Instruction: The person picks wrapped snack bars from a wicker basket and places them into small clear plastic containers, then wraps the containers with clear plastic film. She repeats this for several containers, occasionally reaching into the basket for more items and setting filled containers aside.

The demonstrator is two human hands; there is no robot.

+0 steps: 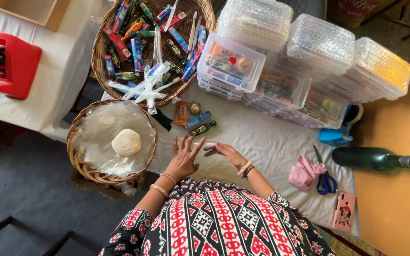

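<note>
The left hand (184, 156) rests open on the white cloth (262, 137), fingers spread wide and holding nothing, while the right hand (226, 152) lies just right of it, fingers loosely extended and also empty. Just beyond the fingertips lie a small dark bottle (203, 128), a blue packet (198, 119) and an orange packet (181, 113) (all near the big wicker basket (101, 52) of toiletries). To the left, a smaller basket (79, 161) holds a pale round lump (126, 142) on clear plastic.

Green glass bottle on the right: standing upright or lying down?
Lying down. The green glass bottle rests on its side across the brown board, its neck pointing right, its base toward the scissors.
</note>
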